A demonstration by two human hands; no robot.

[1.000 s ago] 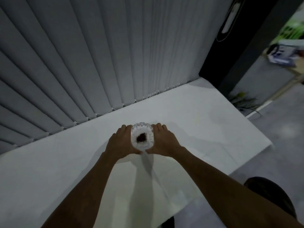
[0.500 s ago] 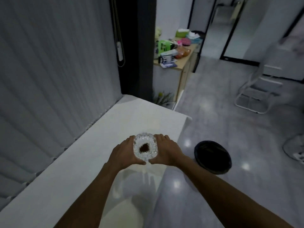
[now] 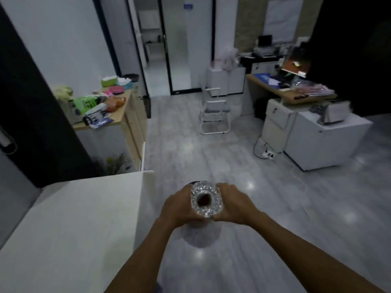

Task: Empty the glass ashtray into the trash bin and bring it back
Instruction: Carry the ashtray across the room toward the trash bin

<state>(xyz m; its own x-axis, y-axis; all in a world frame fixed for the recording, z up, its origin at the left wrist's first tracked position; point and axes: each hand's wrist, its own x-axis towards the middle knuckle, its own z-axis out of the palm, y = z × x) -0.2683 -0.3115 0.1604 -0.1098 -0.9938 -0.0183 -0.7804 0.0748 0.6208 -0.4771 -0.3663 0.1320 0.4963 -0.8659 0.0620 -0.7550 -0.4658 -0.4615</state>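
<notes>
The cut-glass ashtray [image 3: 206, 200] is held level in the air between both hands, with dark ash in its middle. My left hand [image 3: 176, 207] grips its left side and my right hand [image 3: 233, 205] grips its right side. The ashtray is off the white table [image 3: 74, 218], just right of the table's edge, above the floor. The dark trash bin [image 3: 197, 226] is almost wholly hidden beneath the ashtray and hands; only a dark rim shows above and below them.
A wooden counter [image 3: 118, 115] cluttered with several items stands at the back left. A white metal chair [image 3: 214, 112] is in the middle distance, a desk and white cabinets [image 3: 313, 140] at right. Grey tiled floor lies ahead.
The view has swung right from the blinds and table toward the room. Both hands have carried the ashtray off the table to above the bin.
</notes>
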